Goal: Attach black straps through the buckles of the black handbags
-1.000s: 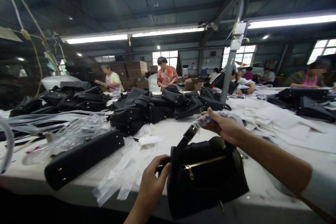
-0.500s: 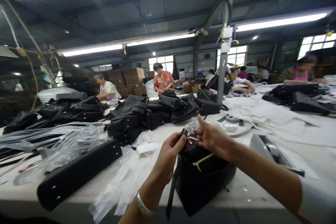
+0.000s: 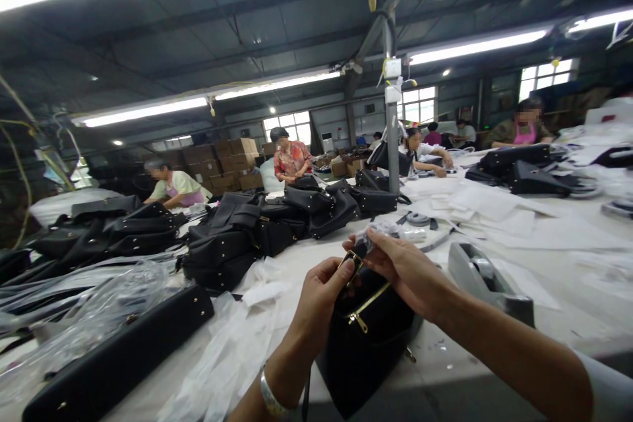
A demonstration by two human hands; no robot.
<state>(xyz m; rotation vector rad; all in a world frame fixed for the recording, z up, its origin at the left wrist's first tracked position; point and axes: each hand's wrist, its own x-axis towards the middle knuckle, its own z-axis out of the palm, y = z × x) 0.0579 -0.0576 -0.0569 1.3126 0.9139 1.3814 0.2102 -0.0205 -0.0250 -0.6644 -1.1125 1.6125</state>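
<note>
A black bag (image 3: 366, 362) with a gold zipper (image 3: 368, 303) stands at the table's front edge, below both hands. My left hand (image 3: 321, 287) pinches a black strap by its gold buckle (image 3: 354, 262), thumb on top. Close beside it on the right, my right hand (image 3: 395, 264) has its fingers closed on the crumpled clear wrapping (image 3: 380, 229) around the strap, just above the buckle. The fingertips of the two hands nearly meet over the bag's top.
A long black bag (image 3: 128, 349) lies at the left near plastic wrapping (image 3: 99, 310). Black bags (image 3: 222, 244) are heaped behind. A grey tape dispenser (image 3: 487, 280) sits right of my right hand, white sheets (image 3: 499, 211) beyond. A metal post (image 3: 392, 138) rises ahead; several people work further back.
The view has turned to the right, so the surroundings sit further left. My right hand has closed in on the wrapped strap beside the buckle. My left hand still holds the buckle.
</note>
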